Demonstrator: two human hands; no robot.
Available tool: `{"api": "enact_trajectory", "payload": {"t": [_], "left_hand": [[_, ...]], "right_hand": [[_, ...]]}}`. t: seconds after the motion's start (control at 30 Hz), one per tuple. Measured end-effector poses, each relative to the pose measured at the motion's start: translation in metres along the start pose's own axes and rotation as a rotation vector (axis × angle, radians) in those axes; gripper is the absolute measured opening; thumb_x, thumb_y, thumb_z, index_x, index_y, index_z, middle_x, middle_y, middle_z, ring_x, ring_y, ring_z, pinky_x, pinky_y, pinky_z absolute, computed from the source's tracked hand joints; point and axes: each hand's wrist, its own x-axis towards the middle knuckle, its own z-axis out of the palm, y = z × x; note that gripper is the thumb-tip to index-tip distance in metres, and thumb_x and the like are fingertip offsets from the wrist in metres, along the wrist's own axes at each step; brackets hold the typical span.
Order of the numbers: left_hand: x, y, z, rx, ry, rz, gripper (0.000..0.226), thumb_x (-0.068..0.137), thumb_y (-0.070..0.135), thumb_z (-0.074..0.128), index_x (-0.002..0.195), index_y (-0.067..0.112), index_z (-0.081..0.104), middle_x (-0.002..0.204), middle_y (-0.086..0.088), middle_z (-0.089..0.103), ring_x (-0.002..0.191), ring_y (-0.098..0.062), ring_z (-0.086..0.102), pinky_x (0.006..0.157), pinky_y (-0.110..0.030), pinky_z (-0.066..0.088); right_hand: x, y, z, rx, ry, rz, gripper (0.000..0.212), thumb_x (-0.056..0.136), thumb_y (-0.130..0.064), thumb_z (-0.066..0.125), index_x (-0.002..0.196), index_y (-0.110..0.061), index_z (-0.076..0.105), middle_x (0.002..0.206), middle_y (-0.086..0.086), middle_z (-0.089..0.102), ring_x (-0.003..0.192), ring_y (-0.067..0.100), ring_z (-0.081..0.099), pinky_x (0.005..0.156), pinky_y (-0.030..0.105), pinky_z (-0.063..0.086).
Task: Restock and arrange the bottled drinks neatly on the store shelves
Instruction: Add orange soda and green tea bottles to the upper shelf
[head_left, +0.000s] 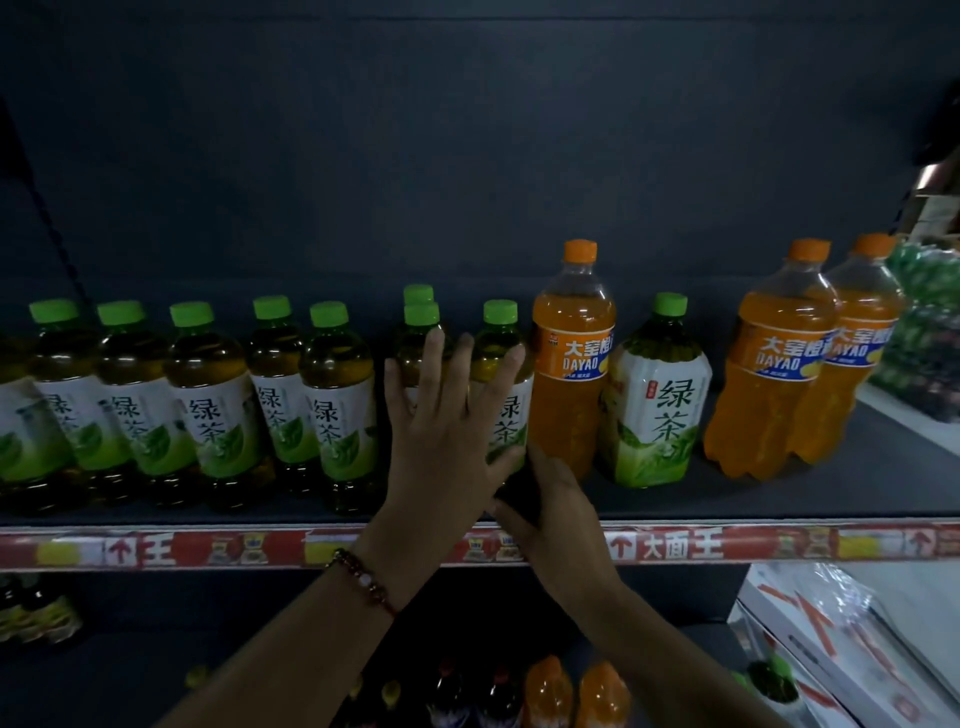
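Observation:
Several green-capped green tea bottles (210, 400) stand in a row on the left of the dark shelf (831, 493). My left hand (441, 436), a bead bracelet on its wrist, lies flat with fingers spread against two of them, one at the back (418, 322) and one in front (506, 364). My right hand (553, 514) wraps the base of that front bottle at the shelf's front edge. Right beside it stands a tall orange soda bottle (571, 374), then a larger green tea bottle (657, 410). Two more orange soda bottles (774, 379) stand further right.
A red price strip (156, 551) runs along the shelf front. Wrapped green packs (927, 332) sit at the far right. The lower shelf holds orange bottles (550, 691) and dark bottles (498, 699). A white carton (872, 654) lies at lower right. Bare shelf shows between the orange bottles.

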Motion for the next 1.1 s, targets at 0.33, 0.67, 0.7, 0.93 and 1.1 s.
{"api": "enact_trajectory", "payload": {"t": [0.33, 0.67, 0.7, 0.93, 1.1], "left_hand": [[-0.002, -0.002, 0.002, -0.018, 0.027, 0.006, 0.096, 0.079, 0.062, 0.064, 0.156, 0.029, 0.017, 0.157, -0.02, 0.031, 0.15, -0.038, 0.013, 0.114, -0.069, 0.011], [-0.002, 0.001, 0.003, -0.026, 0.011, 0.002, 0.099, 0.076, 0.06, 0.07, 0.156, 0.029, 0.02, 0.157, -0.021, 0.03, 0.15, -0.039, 0.014, 0.112, -0.071, 0.015], [-0.002, 0.001, 0.003, -0.032, 0.01, 0.002, 0.098, 0.076, 0.06, 0.069, 0.156, 0.029, 0.02, 0.158, -0.021, 0.029, 0.15, -0.039, 0.013, 0.112, -0.071, 0.015], [-0.003, 0.0, 0.004, -0.035, 0.009, 0.009, 0.101, 0.075, 0.059, 0.071, 0.156, 0.029, 0.018, 0.158, -0.021, 0.029, 0.15, -0.039, 0.012, 0.111, -0.072, 0.014], [-0.003, 0.001, 0.004, -0.045, 0.015, 0.009, 0.102, 0.073, 0.058, 0.074, 0.155, 0.028, 0.022, 0.157, -0.021, 0.031, 0.15, -0.039, 0.016, 0.112, -0.071, 0.016]], "right_hand": [[-0.018, -0.026, -0.053, -0.227, -0.085, -0.152, 0.07, 0.09, -0.033, 0.063, 0.149, -0.031, 0.026, 0.126, -0.027, 0.031, 0.119, -0.007, 0.034, 0.098, 0.01, 0.033], [0.033, -0.108, -0.137, -0.676, -0.053, -0.371, 0.072, 0.09, -0.041, 0.059, 0.15, -0.034, 0.019, 0.154, -0.01, 0.019, 0.14, 0.01, 0.021, 0.105, 0.023, 0.018], [0.04, -0.114, -0.142, -0.712, -0.042, -0.396, 0.073, 0.09, -0.041, 0.059, 0.15, -0.032, 0.02, 0.155, -0.008, 0.02, 0.141, 0.012, 0.021, 0.106, 0.024, 0.018], [0.1, -0.14, -0.158, -0.788, -0.06, -0.382, 0.074, 0.088, -0.04, 0.061, 0.151, -0.024, 0.024, 0.155, 0.005, 0.024, 0.141, 0.024, 0.025, 0.111, 0.038, 0.028], [0.134, -0.141, -0.156, -0.615, -0.137, -0.159, 0.08, 0.086, -0.044, 0.065, 0.151, -0.027, 0.022, 0.156, 0.004, 0.022, 0.135, 0.026, 0.037, 0.102, 0.041, 0.043]]}}
